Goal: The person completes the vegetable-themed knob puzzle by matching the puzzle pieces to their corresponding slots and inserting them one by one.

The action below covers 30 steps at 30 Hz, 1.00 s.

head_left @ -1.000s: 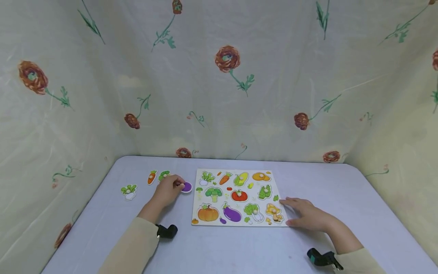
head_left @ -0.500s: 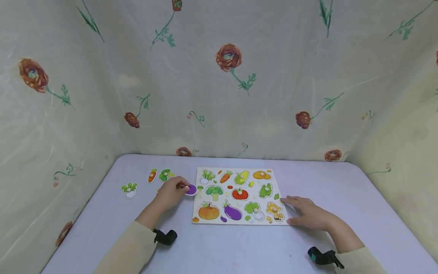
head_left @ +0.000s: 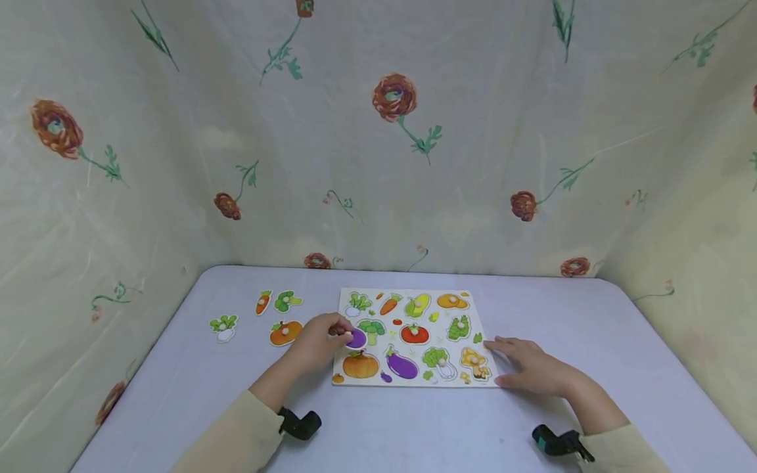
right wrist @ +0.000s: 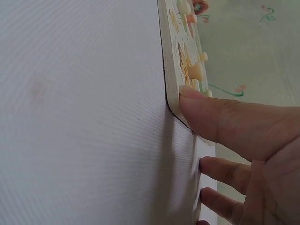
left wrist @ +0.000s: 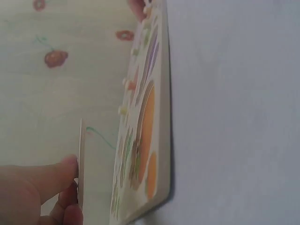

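My left hand point(head_left: 319, 341) pinches a purple eggplant puzzle piece point(head_left: 357, 339) by its knob, over the left part of the vegetable puzzle board point(head_left: 414, 383). In the left wrist view the piece point(left wrist: 81, 154) appears edge-on, apart from the board's surface. The board carries pictures of vegetables, several with knobbed pieces set in, such as the tomato point(head_left: 414, 335) and the mushrooms point(head_left: 475, 364). The printed eggplant point(head_left: 402, 364) lies to the right of the held piece. At the board's right edge rests my right hand point(head_left: 529, 369), its thumb point(right wrist: 211, 117) on the near corner and fingers extended.
Loose pieces lie left of the board: a pumpkin point(head_left: 285, 333), a broccoli point(head_left: 286, 301), a carrot point(head_left: 263, 303) and a white radish point(head_left: 224, 328). A flowered curtain point(head_left: 461, 230) surrounds the white table point(head_left: 414, 433) behind and at both sides.
My left hand has carried the eggplant piece rightward from beside the board to over its left part, uncovering the loose pumpkin. The right hand stays at the board's edge.
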### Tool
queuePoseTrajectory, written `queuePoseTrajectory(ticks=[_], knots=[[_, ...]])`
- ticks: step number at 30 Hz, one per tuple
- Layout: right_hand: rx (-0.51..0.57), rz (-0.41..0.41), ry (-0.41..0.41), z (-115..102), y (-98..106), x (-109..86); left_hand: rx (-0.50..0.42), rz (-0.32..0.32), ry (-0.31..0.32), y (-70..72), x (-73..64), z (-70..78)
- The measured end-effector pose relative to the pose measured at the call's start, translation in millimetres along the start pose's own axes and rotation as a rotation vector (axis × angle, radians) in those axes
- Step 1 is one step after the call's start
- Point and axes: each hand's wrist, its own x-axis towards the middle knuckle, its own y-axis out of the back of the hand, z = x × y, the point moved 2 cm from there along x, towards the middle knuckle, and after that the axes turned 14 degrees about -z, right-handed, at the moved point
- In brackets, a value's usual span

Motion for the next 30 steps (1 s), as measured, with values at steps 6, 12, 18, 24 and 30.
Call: queuePoseTrajectory(ticks=[6,12,18,24,30], knots=[[-0.003,-0.003,-0.004,-2.4,0.9,-0.2,-0.035,-0.047,-0.019,-13.7,1.1,5.2],[0.009,0.001,-0.02,-2.4,-0.1,-0.4,-0.048,-0.072,-0.043,-26.8,6.1,9.9],[-0.003,0.012,0.003,-1.2,-0.7,-1.6,-0.028,-0.1,-0.085,-38.2,10.4,17.0],[-0.003,0.016,0.012,-0.8,-0.9,-2.1,-0.004,-0.114,-0.09,-46.7,14.8,23.2],[0.003,0.012,0.008,-1.8,-1.0,-2.1,0.042,-0.12,-0.093,-53.9,18.9,25.3]])
